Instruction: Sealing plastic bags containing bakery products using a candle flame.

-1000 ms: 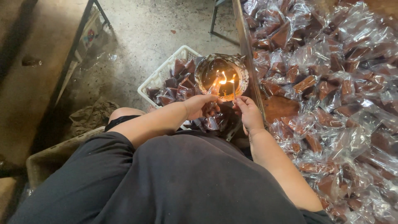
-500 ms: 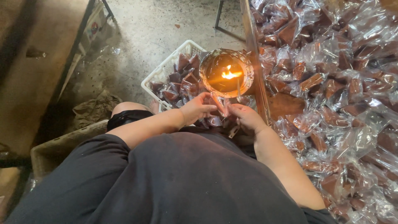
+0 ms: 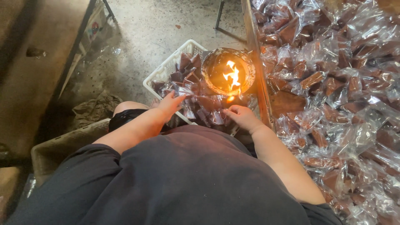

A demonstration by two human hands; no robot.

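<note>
My left hand (image 3: 168,105) reaches over the near rim of a white plastic basket (image 3: 163,71), its fingers spread and its fingertips touching a clear-wrapped brown packet (image 3: 186,89) lying on top of the pile. My right hand (image 3: 243,117) hovers just below a round metal bowl (image 3: 216,62) that holds a burning flame (image 3: 231,75). Its fingers are loosely curled, and I see nothing held in them. The basket holds several dark brown sweets in clear wrappers (image 3: 183,62). The two hands are apart, about a hand's width from each other.
To the right, a table with a wooden edge (image 3: 256,62) is heaped with several clear-wrapped brown packets (image 3: 333,83). The concrete floor (image 3: 146,33) lies beyond the basket. A crumpled cloth (image 3: 93,109) and a grey crate (image 3: 54,150) sit at my left.
Both hands were together at the flame holding a packet. They have dropped and parted: the left swung over the basket, the right sank below the bowl. The view has shifted slightly.
</note>
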